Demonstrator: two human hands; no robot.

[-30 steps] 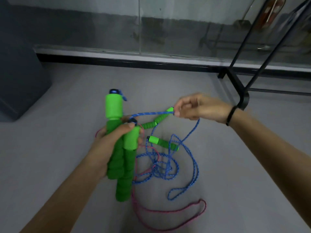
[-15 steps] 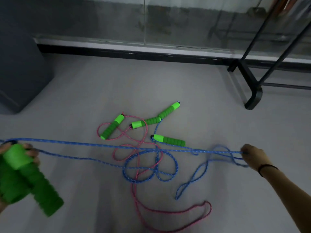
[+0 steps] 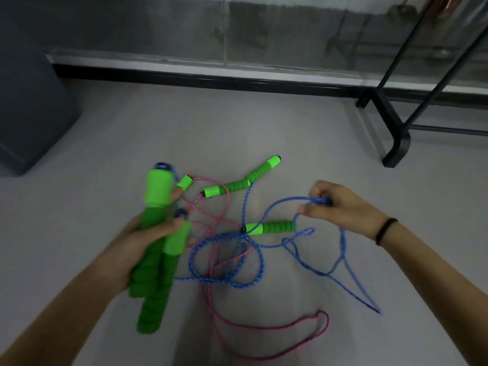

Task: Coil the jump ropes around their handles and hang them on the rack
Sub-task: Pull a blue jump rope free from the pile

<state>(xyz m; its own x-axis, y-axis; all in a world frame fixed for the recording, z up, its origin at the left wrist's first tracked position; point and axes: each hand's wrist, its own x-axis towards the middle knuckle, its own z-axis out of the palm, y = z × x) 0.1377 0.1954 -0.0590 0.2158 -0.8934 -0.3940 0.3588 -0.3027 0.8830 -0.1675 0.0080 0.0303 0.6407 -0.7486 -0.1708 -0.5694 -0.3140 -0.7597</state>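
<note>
L hand [image 3: 137, 249]: I clenched it round both green foam handles [image 3: 155, 249] of one rope, held together, upright.
R hand [image 3: 340, 207]: I pinched a bight of the blue rope [image 3: 343, 249] in my fingertips.
Rope loc: rest of blue cord lay on floor, tangled w/ pink rope [image 3: 264, 328] and spare handles [image 3: 269, 227].
Rack [image 3: 396, 143]: far right, well apart.
Technique: in my judgement, keep tension, free blue from pink first, wrap even turns.
Markings: none legible.

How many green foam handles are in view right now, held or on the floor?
6. Two green foam handles are gripped together in the left hand. Four lie on the grey floor: behind the held pair. Others may be hidden.
</note>
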